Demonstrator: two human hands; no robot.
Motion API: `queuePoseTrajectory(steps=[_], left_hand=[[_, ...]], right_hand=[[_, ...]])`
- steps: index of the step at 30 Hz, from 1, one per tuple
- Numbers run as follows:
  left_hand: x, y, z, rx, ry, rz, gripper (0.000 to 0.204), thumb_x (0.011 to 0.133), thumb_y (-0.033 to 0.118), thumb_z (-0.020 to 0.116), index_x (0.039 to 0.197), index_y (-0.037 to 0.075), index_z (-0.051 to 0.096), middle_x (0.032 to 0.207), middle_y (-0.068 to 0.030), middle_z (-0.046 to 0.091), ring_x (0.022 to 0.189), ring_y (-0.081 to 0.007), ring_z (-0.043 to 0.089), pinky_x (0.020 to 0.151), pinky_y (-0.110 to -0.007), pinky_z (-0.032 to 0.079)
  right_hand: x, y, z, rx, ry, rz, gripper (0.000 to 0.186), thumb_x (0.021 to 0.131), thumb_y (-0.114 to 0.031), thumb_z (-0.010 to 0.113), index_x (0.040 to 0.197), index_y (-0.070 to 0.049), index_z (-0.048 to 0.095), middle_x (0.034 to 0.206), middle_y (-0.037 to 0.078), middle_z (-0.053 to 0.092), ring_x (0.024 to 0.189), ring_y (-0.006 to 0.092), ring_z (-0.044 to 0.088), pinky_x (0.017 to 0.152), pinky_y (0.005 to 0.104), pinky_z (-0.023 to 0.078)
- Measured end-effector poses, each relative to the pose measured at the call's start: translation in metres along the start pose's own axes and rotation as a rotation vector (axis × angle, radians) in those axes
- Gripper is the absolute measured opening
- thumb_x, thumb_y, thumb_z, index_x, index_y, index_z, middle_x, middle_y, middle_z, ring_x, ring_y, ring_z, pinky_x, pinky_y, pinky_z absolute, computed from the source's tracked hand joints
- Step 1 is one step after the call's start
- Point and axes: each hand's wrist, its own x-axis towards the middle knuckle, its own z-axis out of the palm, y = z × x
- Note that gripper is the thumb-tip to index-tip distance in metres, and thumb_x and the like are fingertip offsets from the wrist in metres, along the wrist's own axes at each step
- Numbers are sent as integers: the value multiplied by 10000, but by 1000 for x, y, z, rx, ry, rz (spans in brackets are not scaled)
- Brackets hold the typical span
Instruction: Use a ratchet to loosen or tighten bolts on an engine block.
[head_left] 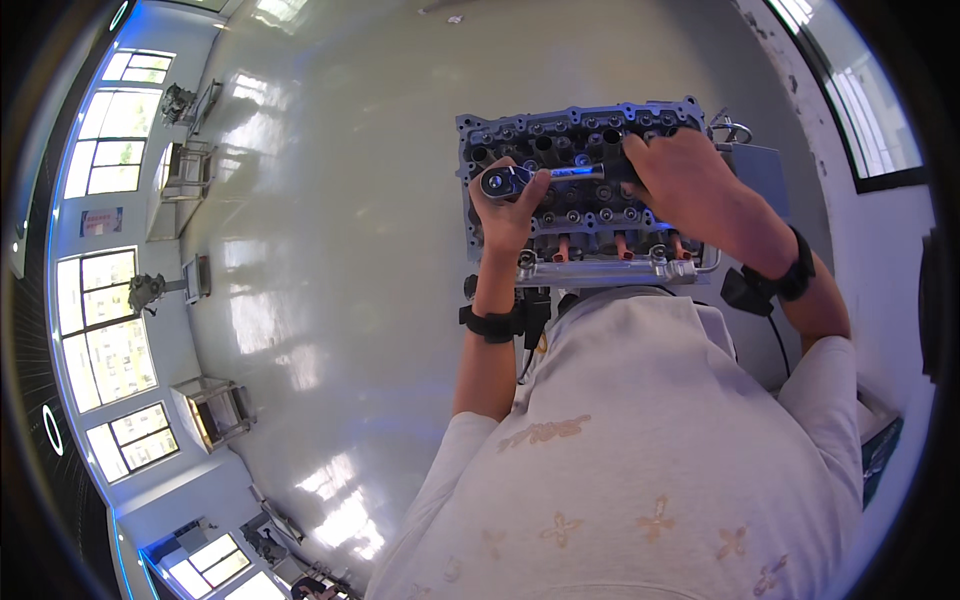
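In front of me is a grey metal engine cylinder head (583, 216) with rows of bolts and round bores. A chrome ratchet wrench (572, 173) lies level across it, its round head at the left and its dark grip at the right. My left hand (508, 215) is closed round the ratchet's head, the thumb along its neck. Wrapped round the grip end is my right hand (688, 180). What sits under the ratchet's head is hidden by my left hand. Several orange-brown pieces (622, 244) stand along the engine's near side.
A silver pipe (600, 271) runs along the engine's near edge, close to my body. Beyond its right end is a grey panel (757, 180), with a white wall (885, 240) further right. Benches and stands (185, 175) line the left wall under the windows.
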Motion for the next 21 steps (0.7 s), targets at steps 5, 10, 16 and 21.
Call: queuePoseTrajectory(steps=[5, 10, 16, 21], left_hand=[[2, -14, 19, -180, 83, 96, 212, 882, 104, 631, 729, 42, 497, 640, 32, 463, 564, -34, 393, 506, -213, 297], [8, -48, -6, -278, 148, 235, 259, 937, 197, 461, 794, -17, 493, 685, -36, 439, 581, -74, 404, 492, -221, 291], [-3, -16, 21, -173, 225, 50, 275, 948, 222, 553, 761, 22, 527, 656, 14, 484, 562, -40, 397, 497, -207, 304], [-4, -23, 26, -193, 340, -27, 307, 946, 271, 603, 763, 29, 565, 641, 31, 526, 573, -30, 433, 521, -211, 341]], right_hand=[[-47, -51, 4, 433, -106, 37, 340, 876, -275, 646, 946, 26, 504, 653, 173, 612, 619, 363, 632, 582, 445, 486], [-42, -72, -4, 521, -183, 9, 307, 869, -241, 634, 943, 23, 496, 673, 165, 619, 650, 350, 644, 591, 442, 488], [3, 6, 21, 90, 48, 20, 277, 763, -47, 651, 995, -2, 506, 800, 139, 632, 795, 322, 656, 672, 401, 498], [83, 34, 16, -58, 126, -96, 249, 757, -18, 643, 989, -36, 556, 872, 108, 624, 919, 291, 634, 809, 408, 464]])
